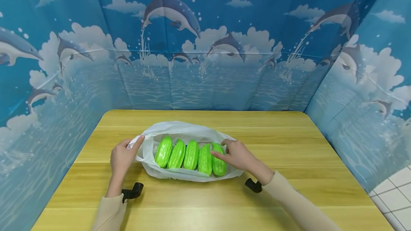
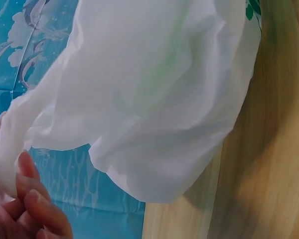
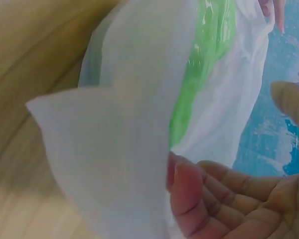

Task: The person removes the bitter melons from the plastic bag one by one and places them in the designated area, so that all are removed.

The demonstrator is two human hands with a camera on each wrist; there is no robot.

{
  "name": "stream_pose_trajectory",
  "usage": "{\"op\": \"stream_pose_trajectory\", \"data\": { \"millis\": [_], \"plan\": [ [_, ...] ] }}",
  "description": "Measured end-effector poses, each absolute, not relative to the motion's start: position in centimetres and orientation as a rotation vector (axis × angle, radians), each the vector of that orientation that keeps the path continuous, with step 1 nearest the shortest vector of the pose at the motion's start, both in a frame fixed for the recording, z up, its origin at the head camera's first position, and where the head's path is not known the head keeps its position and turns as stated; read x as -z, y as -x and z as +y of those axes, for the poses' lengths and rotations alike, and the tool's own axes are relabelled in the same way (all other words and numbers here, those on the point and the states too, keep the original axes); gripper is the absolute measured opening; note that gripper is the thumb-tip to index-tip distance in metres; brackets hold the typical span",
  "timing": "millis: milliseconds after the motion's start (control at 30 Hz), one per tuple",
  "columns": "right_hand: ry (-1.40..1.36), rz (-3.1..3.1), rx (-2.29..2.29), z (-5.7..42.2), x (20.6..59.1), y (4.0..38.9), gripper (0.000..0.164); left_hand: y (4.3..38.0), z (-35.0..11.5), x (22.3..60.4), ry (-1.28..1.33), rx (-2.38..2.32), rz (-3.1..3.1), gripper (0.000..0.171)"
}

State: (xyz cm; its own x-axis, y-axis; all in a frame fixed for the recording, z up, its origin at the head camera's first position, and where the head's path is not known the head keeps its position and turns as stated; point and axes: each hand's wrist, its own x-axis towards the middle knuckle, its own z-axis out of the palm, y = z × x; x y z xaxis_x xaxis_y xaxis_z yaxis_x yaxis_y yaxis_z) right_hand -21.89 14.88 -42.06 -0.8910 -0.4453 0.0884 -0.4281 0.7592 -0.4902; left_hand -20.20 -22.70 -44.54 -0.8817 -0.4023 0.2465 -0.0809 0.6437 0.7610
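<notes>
A white plastic bag (image 1: 179,127) lies with its mouth spread wide on the table. Several glossy, ridged, bright green cucumber-like vegetables (image 1: 191,154) sit side by side inside it. My left hand (image 1: 123,156) pinches the bag's left end; in the left wrist view its fingers (image 2: 45,211) hold a gathered strip of the plastic. At the bag's right end, my right hand (image 1: 239,155) hovers over the rightmost green vegetable (image 1: 219,165). Its thumb stands apart from the bent fingers, which are beside the bag's edge in the right wrist view. I cannot tell whether they touch the vegetable.
The bag stands on a yellow wooden table (image 1: 199,206) with rounded far corners. A blue curtain (image 1: 212,81) with dolphins hangs behind the table and along both sides. White floor tiles (image 1: 396,195) show at the lower right.
</notes>
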Motion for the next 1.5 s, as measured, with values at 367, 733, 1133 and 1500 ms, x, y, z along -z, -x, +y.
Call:
{"op": "stream_pose_trajectory", "data": {
  "millis": [367,733,1133,1500],
  "plan": [
    [0.575,2.878,0.785,14.3,43.3,21.9,0.068,20.2,-22.8,44.7,-0.343,1.186,-2.413,0.058],
    [0.511,2.885,0.754,14.0,44.3,22.2,0.072,20.5,-23.0,44.9,-0.305,1.234,-2.387,0.055],
    [0.454,2.918,0.761,13.6,45.0,22.3,0.07,20.6,-23.0,45.0,-0.291,1.25,-2.39,0.058],
    [0.362,2.911,0.842,13.4,45.7,22.2,0.083,20.6,-23.0,45.1,-0.27,1.234,-2.388,0.057]
  ]
}}
